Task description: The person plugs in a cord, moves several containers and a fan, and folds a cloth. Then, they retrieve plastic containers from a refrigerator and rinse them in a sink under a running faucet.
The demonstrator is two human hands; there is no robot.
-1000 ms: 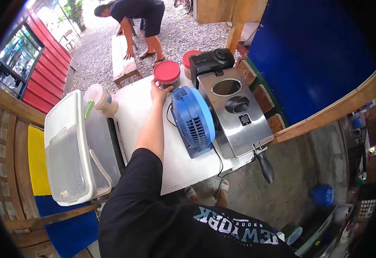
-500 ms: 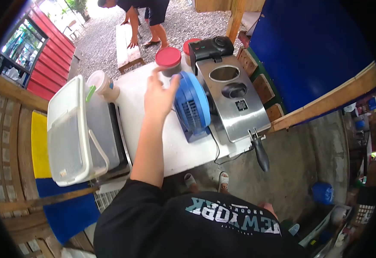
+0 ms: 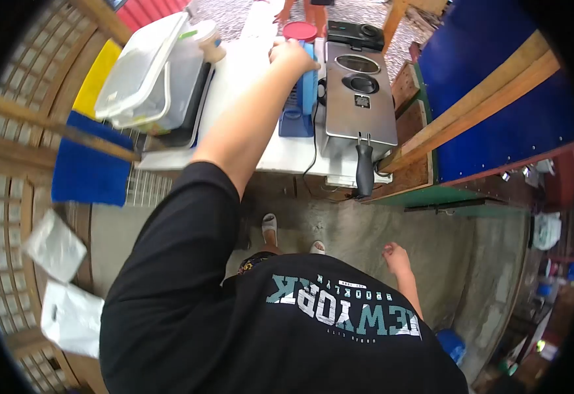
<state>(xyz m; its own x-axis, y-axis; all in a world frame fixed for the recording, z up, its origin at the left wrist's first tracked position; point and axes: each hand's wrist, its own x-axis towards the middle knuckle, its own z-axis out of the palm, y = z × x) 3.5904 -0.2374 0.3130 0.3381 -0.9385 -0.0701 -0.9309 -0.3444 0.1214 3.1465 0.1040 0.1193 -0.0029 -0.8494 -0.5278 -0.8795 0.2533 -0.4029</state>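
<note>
A small blue electric fan (image 3: 309,92) stands on the white table, seen nearly edge-on. My left hand (image 3: 292,55) is at its top, fingers bent over one side and the thumb on the other; part of the grip is hidden. Just beyond that hand is a tub with a red lid (image 3: 300,30). To the fan's right sits a stainless steel waffle maker (image 3: 366,111) with a black handle (image 3: 364,172), its lid down. My right hand (image 3: 395,256) hangs low by my body over the floor, fingers loosely curled and holding nothing visible.
On the table's (image 3: 247,72) left are a clear plastic bin (image 3: 146,72) with a white lid and a pale container (image 3: 206,39). A cord (image 3: 313,154) hangs over the front edge. A wooden beam (image 3: 471,102) slants at right. Another person's legs (image 3: 313,16) show behind.
My view has tilted down and I stand farther back from the table. My left hand has gone from spread fingers beside the fan to its top. My right hand has come into clearer view.
</note>
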